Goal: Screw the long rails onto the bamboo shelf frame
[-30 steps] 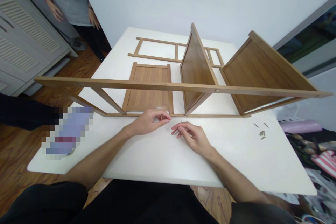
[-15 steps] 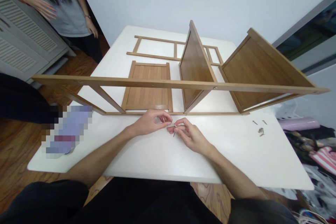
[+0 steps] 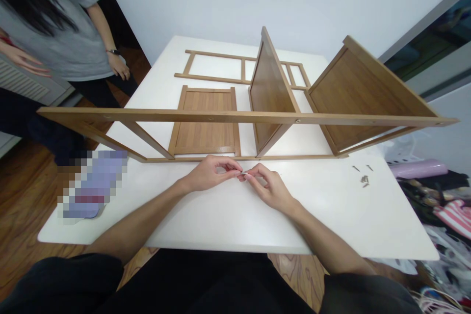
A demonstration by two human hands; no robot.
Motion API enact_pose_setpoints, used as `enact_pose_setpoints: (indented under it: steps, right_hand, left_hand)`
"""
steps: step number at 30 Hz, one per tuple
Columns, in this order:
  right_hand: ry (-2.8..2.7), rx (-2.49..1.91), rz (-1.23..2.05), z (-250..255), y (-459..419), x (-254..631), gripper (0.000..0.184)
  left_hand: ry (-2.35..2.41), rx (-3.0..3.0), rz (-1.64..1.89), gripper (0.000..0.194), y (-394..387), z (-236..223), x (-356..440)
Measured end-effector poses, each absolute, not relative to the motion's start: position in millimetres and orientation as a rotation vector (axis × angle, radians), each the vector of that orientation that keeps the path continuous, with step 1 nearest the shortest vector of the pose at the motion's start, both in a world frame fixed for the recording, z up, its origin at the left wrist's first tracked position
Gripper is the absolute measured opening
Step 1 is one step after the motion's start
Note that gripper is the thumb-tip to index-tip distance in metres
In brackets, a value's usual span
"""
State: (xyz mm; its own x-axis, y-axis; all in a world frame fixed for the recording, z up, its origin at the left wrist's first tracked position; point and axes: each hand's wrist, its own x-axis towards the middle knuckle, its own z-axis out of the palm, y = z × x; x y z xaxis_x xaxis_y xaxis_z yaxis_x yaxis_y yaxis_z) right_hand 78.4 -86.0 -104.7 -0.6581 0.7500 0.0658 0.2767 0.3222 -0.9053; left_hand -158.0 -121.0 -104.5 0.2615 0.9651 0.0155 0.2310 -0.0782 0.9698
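In front of the wooden frame (image 3: 206, 116), my two hands nearly meet above the white table (image 3: 235, 221). My left hand (image 3: 208, 174) pinches a small screw, mostly covered by the fingertips. Between finger and thumb, my right hand (image 3: 271, 190) grips a thin metal hex key (image 3: 244, 173), its end touching or very close to the screw. The frame stands on its long edge just beyond my fingers. Two wooden panels, a middle one (image 3: 270, 83) and a right one (image 3: 368, 88), stand upright against it.
Several loose screws (image 3: 364, 179) lie at the right. Behind the frame, a wooden panel (image 3: 206, 132) and a ladder-like frame (image 3: 213, 54) lie flat. A blurred-out bluish object (image 3: 96, 181) rests at the left. Another person (image 3: 69, 34) stands beyond the table's left side.
My hands have drawn together, bringing the hex key up to the screw; the key now lies more level. The other person has shifted nearer, and their raised hand is lower.
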Motion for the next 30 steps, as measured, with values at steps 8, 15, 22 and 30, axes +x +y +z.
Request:
enact_pose_setpoints:
  steps: [8, 15, 22, 30]
  right_hand:
    - [-2.081, -0.883, 1.223, -104.5, -87.5, 78.2, 0.025]
    - [-2.082, -0.896, 1.225, -104.5, -89.6, 78.5, 0.024]
    - [-2.078, -0.905, 1.225, -104.6, -89.4, 77.7, 0.023]
    - [-2.161, -0.885, 1.154, -109.1, -88.8, 79.8, 0.026]
  left_hand:
    - [1.065, 1.416, 0.95, 0.025, -119.9, -104.9, -158.3]
    - [1.017, 1.38, 0.927, 0.027, -120.6, -105.4, -157.9]
    - [1.047, 1.392, 0.912, 0.027, -121.5, -106.0, -158.4]
    - [1.172, 1.461, 0.915, 0.02, -121.6, -105.0, -156.6]
